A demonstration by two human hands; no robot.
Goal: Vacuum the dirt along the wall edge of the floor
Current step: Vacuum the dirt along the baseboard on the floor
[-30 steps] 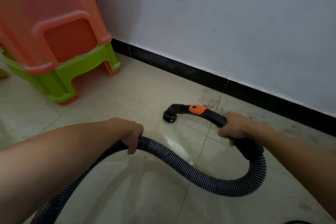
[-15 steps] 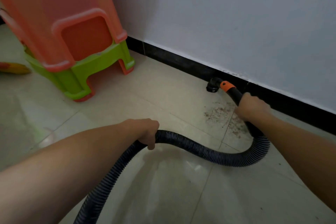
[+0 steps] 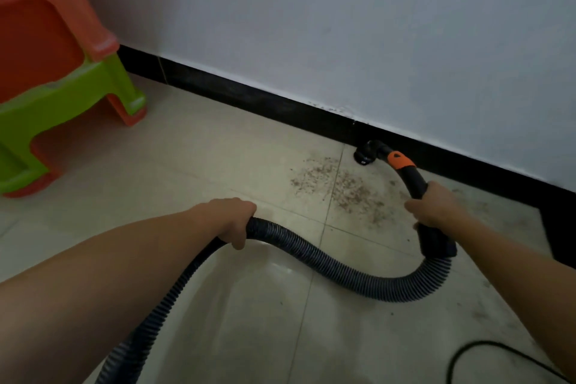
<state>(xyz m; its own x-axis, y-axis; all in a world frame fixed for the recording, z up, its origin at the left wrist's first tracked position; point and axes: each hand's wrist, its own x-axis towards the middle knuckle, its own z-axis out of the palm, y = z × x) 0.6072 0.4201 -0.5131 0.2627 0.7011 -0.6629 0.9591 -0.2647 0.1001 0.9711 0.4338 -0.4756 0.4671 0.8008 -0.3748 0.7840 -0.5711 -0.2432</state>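
A patch of brown dirt point(image 3: 339, 187) lies on the pale tiled floor close to the black skirting board point(image 3: 249, 93). The vacuum's black nozzle point(image 3: 363, 156) sits at the foot of the skirting, just right of the dirt's far edge. Behind it runs a curved black handle with an orange band point(image 3: 400, 160). My right hand point(image 3: 436, 206) grips that handle. My left hand point(image 3: 237, 221) grips the ribbed black hose point(image 3: 327, 265), which loops between the two hands and trails off at the bottom left.
Stacked orange and green plastic stools point(image 3: 62, 97) stand at the left by the wall. A thin black cable point(image 3: 467, 352) curls on the floor at the bottom right. More faint dirt lies along the skirting to the right point(image 3: 480, 203).
The nozzle has moved from the open floor to the skirting board, beyond the dirt patch. My right hand went with it; my left hand kept its grip on the hose.
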